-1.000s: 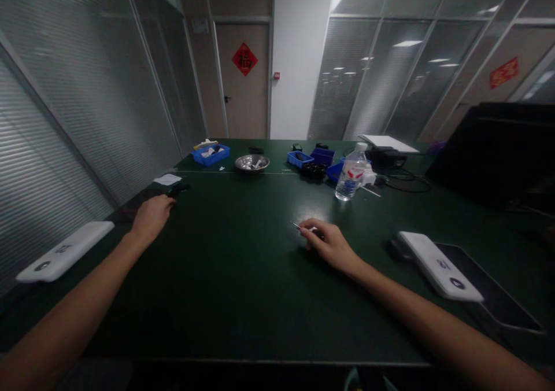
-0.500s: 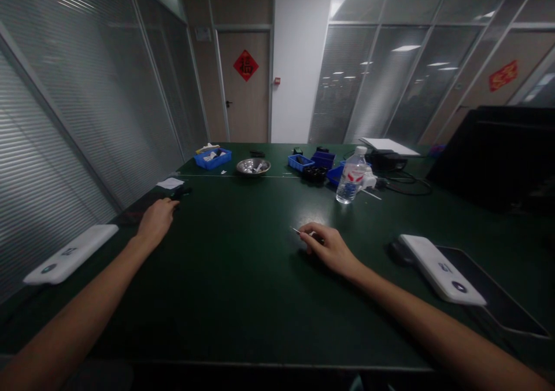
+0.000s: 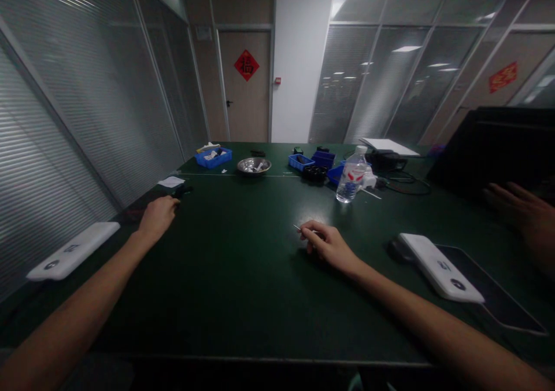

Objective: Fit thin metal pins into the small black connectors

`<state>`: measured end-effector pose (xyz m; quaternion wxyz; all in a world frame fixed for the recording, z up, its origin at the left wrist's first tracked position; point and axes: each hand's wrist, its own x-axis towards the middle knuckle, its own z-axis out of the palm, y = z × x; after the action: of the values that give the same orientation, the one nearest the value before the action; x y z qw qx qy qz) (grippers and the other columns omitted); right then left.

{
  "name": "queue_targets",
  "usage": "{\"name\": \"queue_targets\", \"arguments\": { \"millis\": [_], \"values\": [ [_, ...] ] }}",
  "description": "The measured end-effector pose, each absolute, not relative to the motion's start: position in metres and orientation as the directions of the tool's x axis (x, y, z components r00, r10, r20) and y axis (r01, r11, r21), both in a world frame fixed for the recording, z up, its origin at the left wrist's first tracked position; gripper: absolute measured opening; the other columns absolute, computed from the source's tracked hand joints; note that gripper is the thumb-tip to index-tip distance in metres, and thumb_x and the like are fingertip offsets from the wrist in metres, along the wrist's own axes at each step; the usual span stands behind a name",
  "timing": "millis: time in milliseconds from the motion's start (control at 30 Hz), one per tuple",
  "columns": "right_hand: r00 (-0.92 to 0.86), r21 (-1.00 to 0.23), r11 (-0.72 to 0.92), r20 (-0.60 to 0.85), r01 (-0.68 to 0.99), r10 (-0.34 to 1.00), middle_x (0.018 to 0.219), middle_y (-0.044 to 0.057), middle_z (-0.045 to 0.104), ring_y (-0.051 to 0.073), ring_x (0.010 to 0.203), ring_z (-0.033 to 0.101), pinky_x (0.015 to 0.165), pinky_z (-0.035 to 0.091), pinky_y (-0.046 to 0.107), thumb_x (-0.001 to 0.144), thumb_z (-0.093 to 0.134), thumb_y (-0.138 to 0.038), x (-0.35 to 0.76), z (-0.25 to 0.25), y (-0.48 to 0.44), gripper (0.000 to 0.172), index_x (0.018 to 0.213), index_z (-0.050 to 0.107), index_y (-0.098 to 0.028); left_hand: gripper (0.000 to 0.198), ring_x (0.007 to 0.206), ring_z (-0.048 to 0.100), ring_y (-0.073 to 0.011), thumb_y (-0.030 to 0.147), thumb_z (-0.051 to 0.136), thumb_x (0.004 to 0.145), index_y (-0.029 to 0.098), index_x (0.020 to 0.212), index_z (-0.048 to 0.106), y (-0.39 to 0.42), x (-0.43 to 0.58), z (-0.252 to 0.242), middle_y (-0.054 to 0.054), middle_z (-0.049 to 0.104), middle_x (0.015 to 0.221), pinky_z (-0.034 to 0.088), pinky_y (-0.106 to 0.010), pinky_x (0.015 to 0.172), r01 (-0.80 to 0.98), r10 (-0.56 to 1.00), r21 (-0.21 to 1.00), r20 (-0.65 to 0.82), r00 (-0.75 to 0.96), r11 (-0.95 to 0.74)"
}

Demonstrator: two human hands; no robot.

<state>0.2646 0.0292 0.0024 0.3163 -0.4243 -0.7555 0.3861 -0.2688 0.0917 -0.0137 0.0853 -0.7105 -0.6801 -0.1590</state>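
Mostly hidden thin metal tool (image 3: 297, 228) pinched in right hand (image 3: 327, 243), left hand (image 3: 156, 216) beside dark object (image 3: 182, 191), grip cannot be told, another person's hand (image 3: 522, 209) newly seen at right edge of counter (image 3: 243, 275)

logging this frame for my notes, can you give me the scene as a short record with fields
surface: dark green table
left hand: near the table's left edge, fingertips at a small black object; grip unclear
right hand: resting mid-table, fingers pinching a thin stick
other person: second person's hand at the right edge
sides: left white device, right white device
far end: water bottle, steel bowl, blue bins
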Motion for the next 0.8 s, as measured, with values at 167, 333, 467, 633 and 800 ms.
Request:
{"name": "queue_targets", "arguments": {
  "millis": [167,333,467,633,800],
  "values": [
    [-0.432,-0.887,0.305,0.137,0.347,0.891,0.088,0.003,0.066,0.015,0.068,0.062,0.051,0.046,0.023,0.100,0.050,-0.063,0.264,0.000,0.030,0.046,0.107,0.066,-0.020,0.041,0.110,0.066,-0.0345,0.022,0.043,0.094,0.015,0.119,0.074,0.091,-0.271,-0.020,-0.018,0.070,0.119,0.053,-0.046,0.093,0.999,0.928,0.022,0.371,0.035,-0.047],
    [-0.431,-0.894,0.290,0.125,0.341,0.894,0.090,0.003,0.065,0.014,0.068,0.060,0.050,0.047,0.023,0.098,0.056,-0.063,0.264,0.005,0.028,0.045,0.108,0.066,-0.020,0.039,0.112,0.063,-0.0353,0.026,0.044,0.096,0.018,0.120,0.074,0.094,-0.279,-0.026,-0.016,0.069,0.122,0.051,-0.048,0.097,0.999,0.912,0.007,0.408,0.034,-0.040],
    [-0.422,-0.905,0.260,0.102,0.338,0.901,0.089,0.004,0.064,0.015,0.069,0.060,0.049,0.047,0.022,0.097,0.056,-0.063,0.264,0.006,0.028,0.045,0.109,0.065,-0.020,0.038,0.111,0.065,-0.0352,0.027,0.046,0.095,0.017,0.119,0.074,0.098,-0.282,-0.024,-0.015,0.070,0.122,0.051,-0.048,0.097,0.999,0.922,0.015,0.387,0.025,-0.033],
    [-0.416,-0.914,0.258,0.112,0.313,0.903,0.091,0.004,0.066,0.014,0.068,0.061,0.047,0.046,0.021,0.099,0.053,-0.063,0.263,0.004,0.028,0.046,0.110,0.064,-0.020,0.041,0.110,0.066,-0.0350,0.027,0.042,0.096,0.015,0.120,0.074,0.099,-0.280,-0.017,-0.016,0.070,0.122,0.052,-0.048,0.094,0.999,0.936,0.039,0.352,0.006,-0.021],
    [-0.422,-0.930,0.249,0.118,0.272,0.899,0.087,0.003,0.066,0.012,0.064,0.060,0.046,0.045,0.020,0.100,0.051,-0.061,0.260,0.004,0.027,0.045,0.108,0.064,-0.019,0.041,0.109,0.064,-0.0369,0.026,0.044,0.094,0.013,0.118,0.074,0.098,-0.274,-0.017,-0.018,0.069,0.115,0.050,-0.050,0.096,1.000,0.929,0.007,0.369,0.024,-0.029]
  ]
}}
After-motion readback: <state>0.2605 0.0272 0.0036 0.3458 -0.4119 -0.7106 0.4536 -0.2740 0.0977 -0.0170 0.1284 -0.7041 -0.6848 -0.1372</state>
